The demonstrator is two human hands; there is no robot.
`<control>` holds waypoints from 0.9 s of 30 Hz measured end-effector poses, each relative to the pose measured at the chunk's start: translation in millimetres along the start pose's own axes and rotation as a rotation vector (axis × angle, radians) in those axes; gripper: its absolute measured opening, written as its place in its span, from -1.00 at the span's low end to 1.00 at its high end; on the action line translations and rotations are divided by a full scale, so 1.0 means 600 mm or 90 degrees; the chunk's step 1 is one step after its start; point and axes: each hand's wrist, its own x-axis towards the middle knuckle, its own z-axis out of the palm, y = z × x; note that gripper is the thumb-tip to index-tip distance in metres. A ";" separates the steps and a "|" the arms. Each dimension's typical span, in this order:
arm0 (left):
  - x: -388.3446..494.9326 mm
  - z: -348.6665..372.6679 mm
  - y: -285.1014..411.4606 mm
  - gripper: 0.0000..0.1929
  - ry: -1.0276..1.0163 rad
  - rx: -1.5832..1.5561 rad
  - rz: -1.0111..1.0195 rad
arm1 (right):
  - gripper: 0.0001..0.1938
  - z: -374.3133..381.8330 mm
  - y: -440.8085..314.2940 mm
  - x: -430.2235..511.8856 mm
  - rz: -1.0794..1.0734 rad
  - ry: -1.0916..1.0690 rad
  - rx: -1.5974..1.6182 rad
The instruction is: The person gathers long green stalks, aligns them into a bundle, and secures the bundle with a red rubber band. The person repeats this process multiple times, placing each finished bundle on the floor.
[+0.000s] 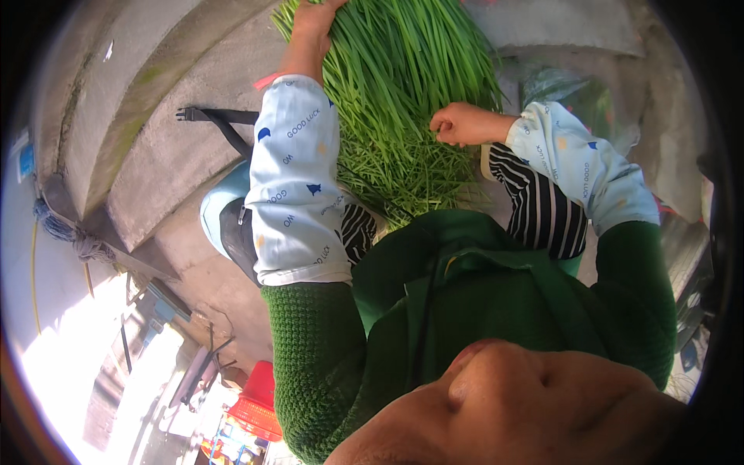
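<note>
A big heap of long, flat green leaves, like Chinese chives (407,64), lies before me. My left hand (314,20) is at its upper left edge, partly cut off by the frame, so its grip is unclear. At the lower right edge of the leaves is my right hand (465,123), its fingers curled; whether they pinch anything is hidden. Shorter, tangled green bits (407,180) are piled nearer my body, between my feet. Both forearms wear printed white sleeve covers.
Curved concrete steps (157,145) rise at the left. A black strap with a buckle (215,114) lies beside my left arm. A clear plastic bag (581,99) is at the right, beyond my striped shoe or trouser fabric (540,203). A red plastic basket (256,407) stands at lower left.
</note>
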 end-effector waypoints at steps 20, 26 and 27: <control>0.001 -0.080 -0.097 -0.60 0.192 0.488 0.273 | -0.69 0.006 -0.008 0.056 -0.006 -0.031 0.135; -0.055 -0.143 -0.177 -0.66 0.285 0.398 0.246 | -0.73 -0.019 -0.047 0.041 0.023 -0.067 0.122; -0.062 -0.150 -0.180 -0.65 0.298 0.375 0.192 | -0.73 -0.025 -0.049 0.031 0.021 -0.082 0.111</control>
